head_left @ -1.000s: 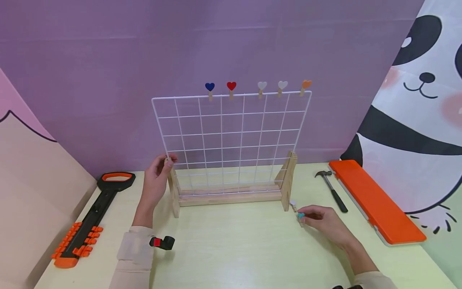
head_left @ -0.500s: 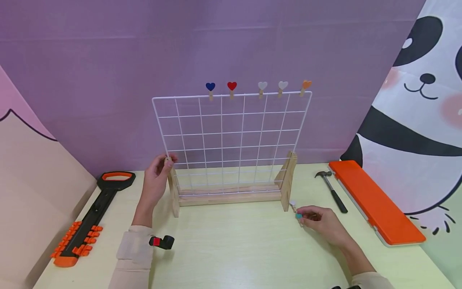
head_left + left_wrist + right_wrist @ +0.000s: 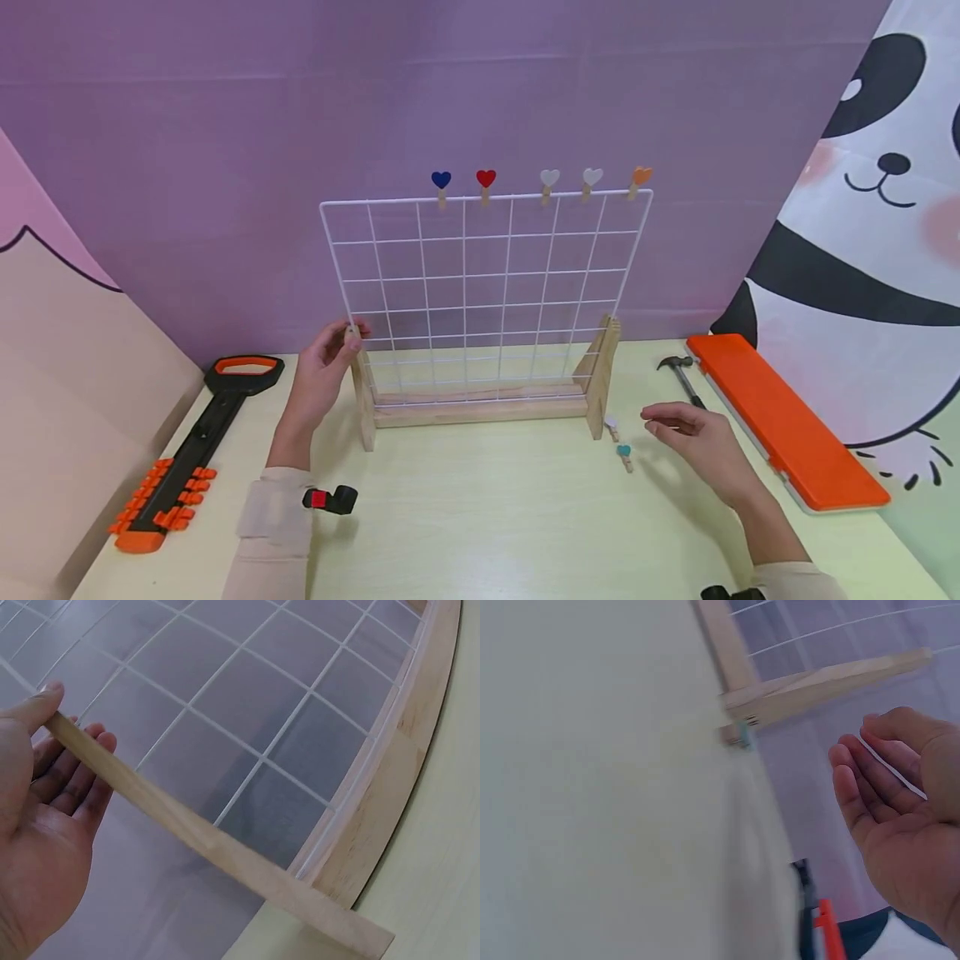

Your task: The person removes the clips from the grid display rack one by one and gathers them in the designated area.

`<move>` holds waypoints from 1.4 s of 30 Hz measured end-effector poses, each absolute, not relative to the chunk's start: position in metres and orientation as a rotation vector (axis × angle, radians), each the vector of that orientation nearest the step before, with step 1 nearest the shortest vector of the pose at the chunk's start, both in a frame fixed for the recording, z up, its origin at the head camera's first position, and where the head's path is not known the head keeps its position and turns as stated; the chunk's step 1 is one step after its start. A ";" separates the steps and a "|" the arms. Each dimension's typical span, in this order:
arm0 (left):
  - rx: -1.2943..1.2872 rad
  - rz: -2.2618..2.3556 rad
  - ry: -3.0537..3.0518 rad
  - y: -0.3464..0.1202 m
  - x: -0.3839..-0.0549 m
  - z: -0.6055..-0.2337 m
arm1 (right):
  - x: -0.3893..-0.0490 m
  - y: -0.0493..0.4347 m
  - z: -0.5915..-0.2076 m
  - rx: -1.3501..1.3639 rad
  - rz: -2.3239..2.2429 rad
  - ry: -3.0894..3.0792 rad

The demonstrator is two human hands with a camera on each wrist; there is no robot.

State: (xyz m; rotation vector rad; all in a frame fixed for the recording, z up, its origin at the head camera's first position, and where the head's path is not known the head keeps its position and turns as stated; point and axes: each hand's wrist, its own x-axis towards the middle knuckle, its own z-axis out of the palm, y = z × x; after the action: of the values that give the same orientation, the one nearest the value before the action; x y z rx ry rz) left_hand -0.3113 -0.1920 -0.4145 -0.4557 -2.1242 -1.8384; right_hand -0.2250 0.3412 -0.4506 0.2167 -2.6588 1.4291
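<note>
Left hand (image 3: 318, 375) pinching the wooden left upright (image 3: 363, 396); right hand (image 3: 701, 442) hovering, fingers loosely curved.
Teal heart clip (image 3: 625, 452) lying on table (image 3: 480, 517) near right hand, pale clip (image 3: 612, 427) beside it; five heart clips (image 3: 486, 179) topping wire grid (image 3: 464, 308).

The left arm (image 3: 273, 533) is stretched forward, and the left hand (image 3: 318, 379) makes a grip, with thumb on one side and bent fingers on the other. The right arm (image 3: 776, 537) reaches obliquely inward; the right hand (image 3: 701, 447) hangs in the air, fingers softly curved (the thumb stays near their tips, but apart).
</note>
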 end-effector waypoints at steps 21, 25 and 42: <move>-0.463 -1.828 -2.140 -0.191 -0.313 -0.417 | -0.251 0.272 -0.266 0.554 1.469 -2.400; -0.466 -1.824 -2.144 -0.190 -0.313 -0.416 | -0.256 0.255 -0.242 0.614 1.464 -2.369; -0.448 -1.824 -2.146 -0.192 -0.312 -0.415 | -0.275 0.186 -0.165 0.778 1.673 -2.149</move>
State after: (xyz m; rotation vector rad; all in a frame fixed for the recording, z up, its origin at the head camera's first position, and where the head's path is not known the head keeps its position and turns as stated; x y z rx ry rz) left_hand -0.3122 -0.1917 -0.4155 -0.4480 -2.1462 -1.8244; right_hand -0.2750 0.1863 -0.1650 0.7776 -2.1489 1.6730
